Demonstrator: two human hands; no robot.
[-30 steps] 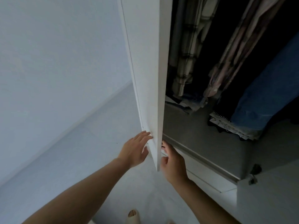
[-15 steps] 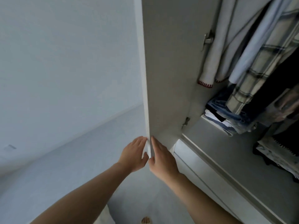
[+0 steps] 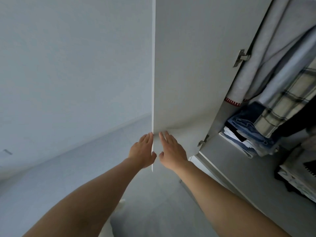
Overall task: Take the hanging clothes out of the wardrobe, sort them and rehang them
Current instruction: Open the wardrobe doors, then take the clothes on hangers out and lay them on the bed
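Observation:
The white wardrobe door stands swung wide, edge-on toward me. My left hand lies flat with straight fingers on the door's outer face near its bottom edge. My right hand lies flat on the inner face, just across the edge from the left. Inside the wardrobe at the right hang a pale grey garment with red-stitched hem and a cream plaid shirt. Their hangers and the rail are out of view.
A pile of folded blue and white clothes lies on the wardrobe floor, with a patterned folded pile further right. Two metal hinges hold the door. A white wall and pale floor fill the left.
The door has swung further open to the left with both hands on it, the right hand moving from its edge to flat on the inner face. More of the wardrobe's left side shows.

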